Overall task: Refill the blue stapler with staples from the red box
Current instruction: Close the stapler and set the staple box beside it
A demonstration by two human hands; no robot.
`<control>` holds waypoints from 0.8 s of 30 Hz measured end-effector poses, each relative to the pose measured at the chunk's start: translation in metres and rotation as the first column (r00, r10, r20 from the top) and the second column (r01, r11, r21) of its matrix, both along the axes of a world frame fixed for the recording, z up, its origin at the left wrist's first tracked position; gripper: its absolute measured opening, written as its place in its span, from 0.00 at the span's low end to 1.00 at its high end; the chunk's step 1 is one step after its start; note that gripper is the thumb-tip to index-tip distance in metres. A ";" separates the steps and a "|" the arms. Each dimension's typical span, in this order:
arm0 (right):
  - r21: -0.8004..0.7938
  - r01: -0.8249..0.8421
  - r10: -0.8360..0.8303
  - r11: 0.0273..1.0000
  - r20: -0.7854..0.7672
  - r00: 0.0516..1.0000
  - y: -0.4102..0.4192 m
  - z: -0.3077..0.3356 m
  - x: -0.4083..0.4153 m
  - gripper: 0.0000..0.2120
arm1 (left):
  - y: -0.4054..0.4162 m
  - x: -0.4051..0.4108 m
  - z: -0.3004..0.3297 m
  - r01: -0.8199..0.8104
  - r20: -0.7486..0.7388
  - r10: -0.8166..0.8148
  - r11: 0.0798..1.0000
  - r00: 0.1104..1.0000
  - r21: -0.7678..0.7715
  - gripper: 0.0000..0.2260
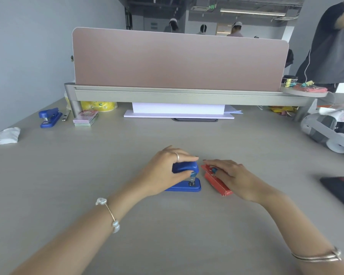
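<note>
A blue stapler (185,185) sits on the grey desk in front of me, its front end pointing right. My left hand (165,171) is wrapped around the stapler's top arm, fingers over it and thumb under it. The red box (216,182) lies flat just right of the stapler. My right hand (230,175) rests on top of the box, fingers pointing left and covering most of its lid. Whether the box is open stays hidden under that hand.
A second blue stapler (49,117) and stacked staple boxes (85,118) sit at the back left. A white tissue (8,135) lies at far left, a black phone (342,190) at right. A pink divider (179,60) closes the back; a person (330,46) stands at right.
</note>
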State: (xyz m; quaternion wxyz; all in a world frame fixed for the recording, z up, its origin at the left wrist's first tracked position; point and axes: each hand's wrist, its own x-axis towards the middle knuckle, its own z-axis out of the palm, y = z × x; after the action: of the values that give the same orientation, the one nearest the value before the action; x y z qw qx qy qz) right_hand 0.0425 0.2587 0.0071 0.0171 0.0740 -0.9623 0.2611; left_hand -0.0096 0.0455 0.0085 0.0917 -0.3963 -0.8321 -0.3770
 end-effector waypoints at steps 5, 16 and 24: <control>0.071 0.005 0.002 0.997 -0.095 0.995 -0.002 -0.001 0.001 0.17 | -0.003 0.001 -0.009 -0.035 -0.061 0.035 0.999 0.998 -0.003 0.15; 0.039 -0.018 0.018 0.999 -0.007 1.000 0.002 -0.001 0.001 0.23 | -0.006 0.003 -0.009 -0.032 -0.019 0.034 0.997 0.999 0.065 0.08; -0.097 -0.007 0.014 0.995 0.068 0.998 0.005 0.000 0.001 0.29 | -0.002 0.004 -0.017 -0.026 -0.009 0.027 0.999 1.000 0.033 0.08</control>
State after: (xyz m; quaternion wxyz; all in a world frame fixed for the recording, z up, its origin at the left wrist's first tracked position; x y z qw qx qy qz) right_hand 0.0431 0.2642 0.0076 -0.0138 0.0691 -0.9482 0.3097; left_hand -0.0061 0.0433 -0.0087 0.1070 -0.3853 -0.8306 -0.3876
